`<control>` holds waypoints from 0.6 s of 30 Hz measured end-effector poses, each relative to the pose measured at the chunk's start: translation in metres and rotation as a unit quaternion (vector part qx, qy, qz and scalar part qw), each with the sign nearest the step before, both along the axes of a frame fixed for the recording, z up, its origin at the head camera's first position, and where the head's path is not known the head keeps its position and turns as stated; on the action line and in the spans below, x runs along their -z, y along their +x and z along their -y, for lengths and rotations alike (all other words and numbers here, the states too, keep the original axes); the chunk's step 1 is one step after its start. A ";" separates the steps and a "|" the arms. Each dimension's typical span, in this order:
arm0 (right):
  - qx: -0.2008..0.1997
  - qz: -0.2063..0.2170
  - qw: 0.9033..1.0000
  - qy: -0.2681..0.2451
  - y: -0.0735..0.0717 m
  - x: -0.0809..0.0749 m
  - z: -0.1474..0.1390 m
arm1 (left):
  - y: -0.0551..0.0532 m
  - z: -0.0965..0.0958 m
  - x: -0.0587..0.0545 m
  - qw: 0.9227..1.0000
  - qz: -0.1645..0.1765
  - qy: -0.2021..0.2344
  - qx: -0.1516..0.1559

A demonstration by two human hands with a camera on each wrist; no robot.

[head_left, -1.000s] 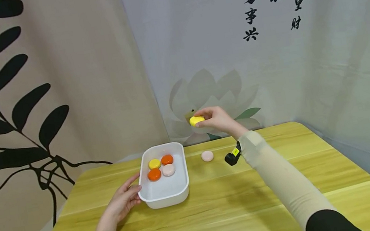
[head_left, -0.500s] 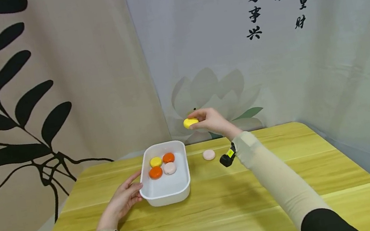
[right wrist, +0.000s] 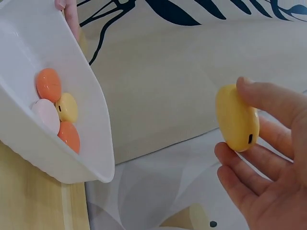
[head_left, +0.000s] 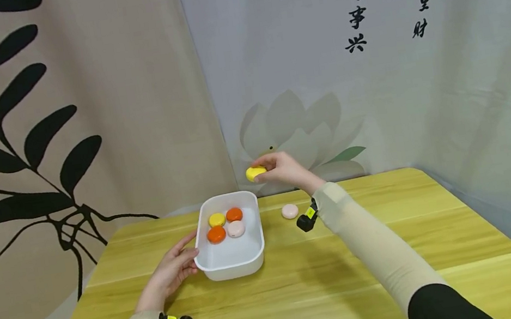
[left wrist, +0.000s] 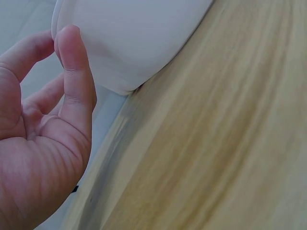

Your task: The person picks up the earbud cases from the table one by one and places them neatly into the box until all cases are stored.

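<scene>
My right hand [head_left: 282,169] pinches a smooth yellow pebble-shaped piece [right wrist: 235,117] between thumb and fingers, up above the table's far edge. A small dark slot shows on the piece's side. My left hand [head_left: 173,271] holds the left rim of a white plastic bin [head_left: 232,268], thumb at the rim and fingers along the outer wall. Inside the bin lie another yellow piece [head_left: 217,219], a pale pink piece [head_left: 235,229] and two orange pieces, one at the back [head_left: 234,214] and one nearer [head_left: 216,235].
To the right of the bin, a second pale pink piece [head_left: 289,211] lies on the wooden table [head_left: 305,295]. Behind the table hangs a cloth backdrop [head_left: 145,115] printed with dark leaves and black writing.
My right hand has moved left with the yellow piece, from beyond the loose pink piece towards the bin's back right corner. My left hand stays at the bin. The head view has shifted slightly.
</scene>
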State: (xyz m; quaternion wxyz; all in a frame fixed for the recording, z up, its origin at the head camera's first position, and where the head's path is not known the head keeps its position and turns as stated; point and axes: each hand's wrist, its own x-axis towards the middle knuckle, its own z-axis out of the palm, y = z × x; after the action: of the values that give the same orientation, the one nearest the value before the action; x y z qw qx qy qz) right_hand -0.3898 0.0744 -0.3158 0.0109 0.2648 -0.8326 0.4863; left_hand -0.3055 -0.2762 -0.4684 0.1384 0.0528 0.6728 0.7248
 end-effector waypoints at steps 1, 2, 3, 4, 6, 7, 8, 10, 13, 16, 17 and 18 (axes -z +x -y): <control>-0.001 0.000 1.000 0.000 0.000 -0.001 0.001 | 0.000 0.000 0.000 1.000 -0.002 0.001 0.000; -0.001 -0.001 1.000 0.000 0.000 -0.001 0.003 | 0.000 0.000 0.000 1.000 -0.001 0.003 -0.001; -0.002 -0.001 1.000 0.000 -0.001 -0.001 0.004 | 0.000 0.000 0.000 1.000 -0.001 0.005 0.001; -0.004 -0.001 1.000 0.000 -0.001 -0.002 0.006 | 0.000 0.000 0.000 1.000 -0.002 0.006 0.003; -0.009 0.002 1.000 0.000 -0.001 -0.001 0.010 | 0.001 0.000 -0.001 1.000 -0.002 0.007 0.003; -0.013 0.003 1.000 0.001 -0.002 -0.001 0.012 | 0.001 0.000 -0.001 1.000 -0.003 0.007 0.006; -0.017 0.005 1.000 0.001 -0.002 0.000 0.014 | 0.001 0.000 -0.001 1.000 -0.003 0.006 0.008; -0.024 0.009 1.000 0.002 -0.002 0.001 0.017 | 0.002 0.000 -0.001 1.000 -0.002 0.006 0.007; -0.029 0.015 0.999 0.000 -0.003 0.003 0.020 | 0.003 0.000 -0.002 1.000 0.001 0.006 0.006; -0.030 0.018 0.999 -0.001 -0.003 0.004 0.022 | 0.002 0.000 -0.002 1.000 0.002 0.005 0.006; -0.029 0.017 0.999 0.001 -0.003 0.005 0.023 | 0.002 0.000 -0.003 1.000 0.002 0.004 0.006; -0.028 0.016 0.999 0.003 -0.003 0.005 0.023 | 0.002 0.000 -0.003 1.000 0.001 0.004 0.006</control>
State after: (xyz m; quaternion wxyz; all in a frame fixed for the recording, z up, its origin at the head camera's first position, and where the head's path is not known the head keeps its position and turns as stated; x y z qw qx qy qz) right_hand -0.3931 0.0514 -0.3209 -0.0170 0.2807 -0.8262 0.4882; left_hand -0.3037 -0.2761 -0.4652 0.1433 0.0560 0.6696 0.7266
